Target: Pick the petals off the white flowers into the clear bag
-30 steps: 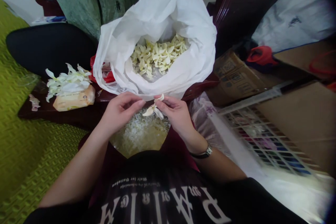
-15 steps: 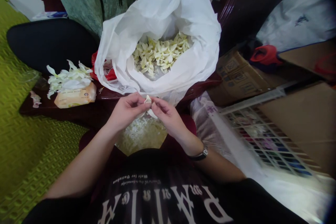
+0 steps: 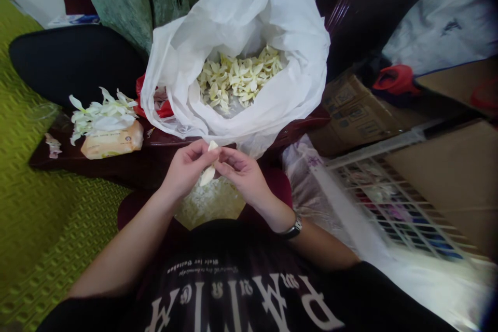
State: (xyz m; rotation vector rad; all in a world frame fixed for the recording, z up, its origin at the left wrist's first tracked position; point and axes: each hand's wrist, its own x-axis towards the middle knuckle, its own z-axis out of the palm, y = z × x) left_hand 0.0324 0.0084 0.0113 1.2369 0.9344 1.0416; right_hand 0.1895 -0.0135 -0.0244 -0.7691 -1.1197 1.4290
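My left hand [image 3: 185, 167] and my right hand [image 3: 241, 174] meet in front of my chest, both pinched on one small cream-white flower [image 3: 208, 171]. A petal hangs down between the fingertips. Just beyond them stands a large white plastic bag [image 3: 295, 67], open at the top, with several pale yellow petals [image 3: 237, 79] heaped inside. Below my hands, in my lap, lies a bowl of small whitish scraps [image 3: 210, 201]. A dark watch sits on my right wrist.
A bunch of white flowers [image 3: 101, 114] rests on a tan packet [image 3: 112, 142] at the left of the dark wooden table [image 3: 78, 163]. A black cushion [image 3: 73, 62] lies behind. Cardboard boxes [image 3: 350, 114] and a white wire rack [image 3: 389, 192] stand at the right. Green matting [image 3: 35, 218] covers the floor.
My hands have come together from a small gap. The flower, first held by my right hand alone, is now pinched by both. The view has shifted slightly.
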